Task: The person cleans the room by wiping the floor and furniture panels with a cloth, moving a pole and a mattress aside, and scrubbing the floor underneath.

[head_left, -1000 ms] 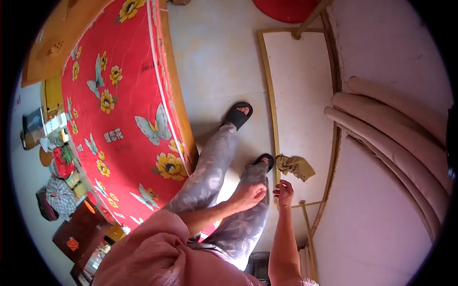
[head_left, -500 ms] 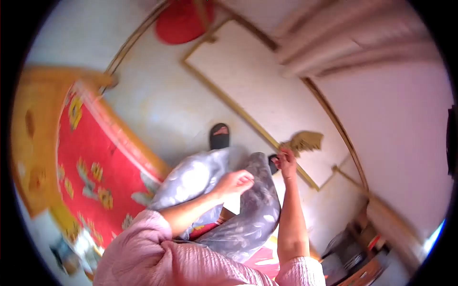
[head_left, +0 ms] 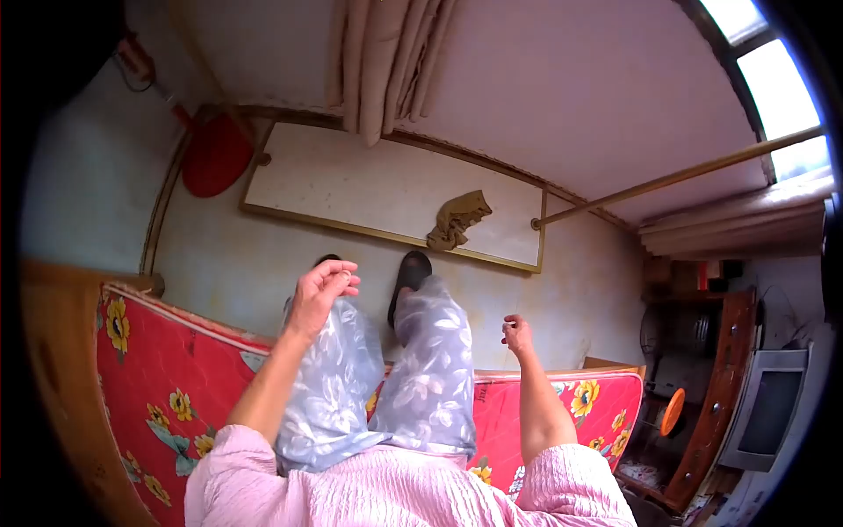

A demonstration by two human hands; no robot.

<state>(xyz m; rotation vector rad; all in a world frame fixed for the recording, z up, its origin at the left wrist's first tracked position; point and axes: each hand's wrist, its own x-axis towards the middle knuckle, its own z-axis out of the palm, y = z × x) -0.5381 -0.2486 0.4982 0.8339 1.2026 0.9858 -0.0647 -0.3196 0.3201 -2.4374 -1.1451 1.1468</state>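
Observation:
My left hand (head_left: 323, 297) is raised over my left knee, its fingers half bent and apart, with no object visible in it. Out to the right, in front of the mattress edge, my right hand (head_left: 518, 335) hangs in the air with fingers loosely curled and a gap between thumb and forefinger. Nothing shows in that hand either. Patterned grey trousers (head_left: 426, 369) cover my legs, and a dark slipper (head_left: 409, 274) is on one foot. Beyond my feet, a crumpled brown cloth (head_left: 458, 220) rests on a long white panel with a gold edge (head_left: 351, 189).
A red floral mattress (head_left: 211, 369) on a wooden bed frame (head_left: 61, 351) lies around and behind my legs. A red round object (head_left: 218, 156) stands far left. Curtains (head_left: 386, 61) hang ahead. A wooden pole (head_left: 667, 180), a cabinet (head_left: 716, 395) and an old television (head_left: 773, 408) are right.
My view has turned, bringing the window and television into sight. My hands have moved apart: the left is farther forward, the right farther out to the side, away from the brown cloth.

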